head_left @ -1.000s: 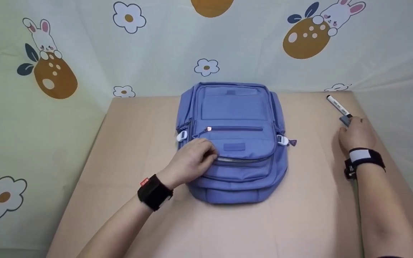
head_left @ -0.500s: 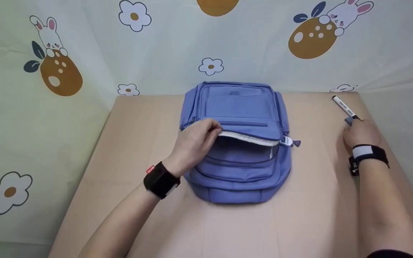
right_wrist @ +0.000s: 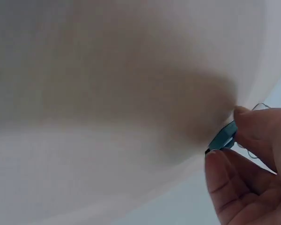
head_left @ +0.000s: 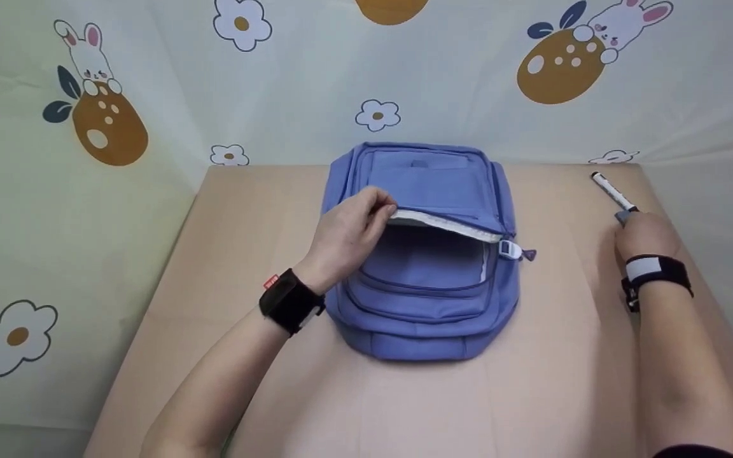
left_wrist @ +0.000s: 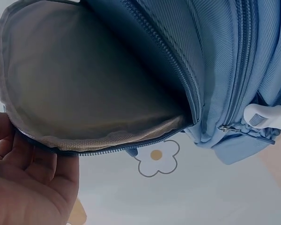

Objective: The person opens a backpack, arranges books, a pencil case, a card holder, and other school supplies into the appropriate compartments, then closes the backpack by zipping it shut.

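A blue backpack (head_left: 417,346) lies flat on the table, its front pocket unzipped and gaping. My left hand (head_left: 344,242) pinches the edge of the pocket flap (head_left: 446,222) and holds it raised. In the left wrist view, thumb and fingers grip the zipper edge, with the pale lining (left_wrist: 79,75) facing the camera. At the table's right side, my right hand (head_left: 646,238) holds a small blue-grey object (right_wrist: 223,137) between thumb and fingertips; its kind is unclear. Just beyond that hand lies a white marker (head_left: 613,191) with black ends.
A beige cloth covers the table (head_left: 265,254). Printed fabric walls (head_left: 290,95) rise behind and at both sides. White buckles (head_left: 508,249) and a small purple tag (head_left: 529,255) stick out from the backpack's sides.
My left hand has lifted the flap up and away, so the pocket gapes much wider. The right hand has shifted slightly, covering more of the blue-grey object; the marker lies still.
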### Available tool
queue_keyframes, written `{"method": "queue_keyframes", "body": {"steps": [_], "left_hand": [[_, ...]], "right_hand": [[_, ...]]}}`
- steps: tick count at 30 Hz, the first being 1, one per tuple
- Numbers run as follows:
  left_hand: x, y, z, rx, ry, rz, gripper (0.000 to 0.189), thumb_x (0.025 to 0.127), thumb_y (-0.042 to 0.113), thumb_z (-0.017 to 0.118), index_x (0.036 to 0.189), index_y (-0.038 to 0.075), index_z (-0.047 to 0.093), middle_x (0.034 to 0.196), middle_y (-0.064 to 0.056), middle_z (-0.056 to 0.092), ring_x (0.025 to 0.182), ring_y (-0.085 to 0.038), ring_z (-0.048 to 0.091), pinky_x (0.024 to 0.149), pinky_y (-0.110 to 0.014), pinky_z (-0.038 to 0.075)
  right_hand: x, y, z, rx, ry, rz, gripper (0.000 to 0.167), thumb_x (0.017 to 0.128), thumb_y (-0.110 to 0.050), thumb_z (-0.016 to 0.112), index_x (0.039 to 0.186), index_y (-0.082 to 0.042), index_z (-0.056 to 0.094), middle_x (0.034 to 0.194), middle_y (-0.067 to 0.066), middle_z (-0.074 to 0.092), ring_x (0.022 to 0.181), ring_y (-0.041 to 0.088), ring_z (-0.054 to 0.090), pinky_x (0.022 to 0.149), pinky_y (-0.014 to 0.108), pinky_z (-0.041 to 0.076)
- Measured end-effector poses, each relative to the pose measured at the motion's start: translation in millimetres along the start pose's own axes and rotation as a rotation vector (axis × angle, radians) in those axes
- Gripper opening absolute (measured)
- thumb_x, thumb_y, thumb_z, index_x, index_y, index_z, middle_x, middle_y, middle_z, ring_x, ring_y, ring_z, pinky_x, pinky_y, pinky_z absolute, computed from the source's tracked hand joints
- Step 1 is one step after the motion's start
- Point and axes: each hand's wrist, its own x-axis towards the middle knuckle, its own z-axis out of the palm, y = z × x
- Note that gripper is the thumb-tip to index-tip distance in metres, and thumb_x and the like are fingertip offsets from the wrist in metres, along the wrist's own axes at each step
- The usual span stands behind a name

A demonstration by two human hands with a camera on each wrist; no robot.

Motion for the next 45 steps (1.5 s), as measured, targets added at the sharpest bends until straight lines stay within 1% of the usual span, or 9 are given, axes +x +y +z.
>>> {"method": "queue_keyframes", "body": {"steps": [5, 10, 15, 19, 22, 26, 35, 40, 45], "left_hand": [[-0.2, -0.4, 1.4, -0.001, 0.013, 0.012, 0.015, 0.106, 0.023, 0.058, 0.108, 0.011, 0.067, 0.094, 0.002, 0.068, 0.078, -0.010, 0.059, 0.069, -0.029, 0.050], [0.0, -1.7, 2.5, 0.015, 0.051, 0.020, 0.014, 0.106, 0.023, 0.059, 0.108, 0.011, 0.067, 0.092, 0.002, 0.067, 0.076, -0.010, 0.059, 0.068, -0.029, 0.050], [2.4, -1.2, 2.8, -0.001, 0.047, 0.020, 0.015, 0.106, 0.023, 0.058, 0.109, 0.011, 0.066, 0.093, 0.002, 0.067, 0.076, -0.010, 0.058, 0.067, -0.029, 0.050], [4.6, -1.3, 1.1, -0.017, 0.051, 0.009, 0.015, 0.106, 0.022, 0.058, 0.108, 0.010, 0.066, 0.091, 0.001, 0.066, 0.075, -0.011, 0.057, 0.066, -0.030, 0.049], [6.6, -1.6, -1.1, -0.045, 0.056, -0.004, 0.014, 0.106, 0.021, 0.058, 0.108, 0.009, 0.065, 0.091, 0.000, 0.065, 0.076, -0.012, 0.056, 0.068, -0.030, 0.048], [9.8, -1.8, -3.3, -0.097, 0.050, -0.020, 0.014, 0.106, 0.019, 0.058, 0.109, 0.007, 0.064, 0.093, -0.001, 0.064, 0.078, -0.013, 0.056, 0.070, -0.030, 0.048], [17.1, -1.5, -5.6, -0.130, 0.038, -0.039, 0.015, 0.107, 0.019, 0.056, 0.111, 0.007, 0.064, 0.095, -0.001, 0.064, 0.079, -0.012, 0.054, 0.070, -0.029, 0.047], [18.9, -1.0, -5.1, -0.141, 0.043, -0.046, 0.016, 0.107, 0.020, 0.055, 0.112, 0.008, 0.064, 0.096, 0.000, 0.064, 0.080, -0.011, 0.055, 0.071, -0.029, 0.048], [18.8, -0.2, -2.6, -0.148, 0.047, -0.050, 0.015, 0.107, 0.020, 0.056, 0.111, 0.007, 0.064, 0.097, 0.000, 0.065, 0.083, -0.011, 0.056, 0.073, -0.029, 0.049]], "right_hand": [[1.3, 1, -1, 0.037, 0.023, 0.006, 0.027, 0.099, -0.004, 0.055, 0.089, 0.021, 0.061, 0.086, 0.038, 0.060, 0.077, 0.050, 0.059, 0.069, 0.061, 0.047], [4.1, -2, -3, 0.079, -0.035, 0.016, 0.026, 0.096, 0.000, 0.054, 0.100, 0.026, 0.056, 0.091, 0.040, 0.057, 0.082, 0.049, 0.056, 0.078, 0.062, 0.047], [1.6, -3, -5, 0.105, -0.063, 0.018, 0.023, 0.092, 0.001, 0.057, 0.098, 0.023, 0.059, 0.088, 0.036, 0.059, 0.077, 0.046, 0.056, 0.073, 0.059, 0.048], [-8.0, -20, -7, 0.173, -0.080, -0.034, 0.027, 0.093, -0.008, 0.060, 0.103, 0.017, 0.061, 0.095, 0.034, 0.062, 0.083, 0.046, 0.058, 0.075, 0.058, 0.048], [-20.7, -47, -13, 0.236, -0.069, -0.118, 0.030, 0.093, -0.013, 0.065, 0.110, 0.012, 0.061, 0.105, 0.032, 0.063, 0.091, 0.046, 0.059, 0.081, 0.058, 0.047], [-51.2, -88, -24, 0.275, -0.022, -0.282, 0.026, 0.089, -0.009, 0.068, 0.111, 0.005, 0.065, 0.105, 0.024, 0.066, 0.089, 0.037, 0.061, 0.076, 0.052, 0.049], [-133.2, -170, -34, 0.358, 0.154, -0.806, 0.024, 0.083, 0.004, 0.076, 0.103, -0.007, 0.070, 0.098, 0.001, 0.068, 0.088, 0.016, 0.066, 0.075, 0.036, 0.057], [-142.1, -213, -26, 0.343, 0.156, -0.972, 0.021, 0.084, 0.003, 0.076, 0.101, -0.008, 0.071, 0.099, 0.002, 0.068, 0.090, 0.017, 0.066, 0.079, 0.034, 0.057], [-133.9, -250, -17, 0.274, 0.099, -0.986, 0.013, 0.089, -0.002, 0.073, 0.101, -0.008, 0.072, 0.099, 0.004, 0.069, 0.094, 0.022, 0.066, 0.087, 0.037, 0.055]]}}
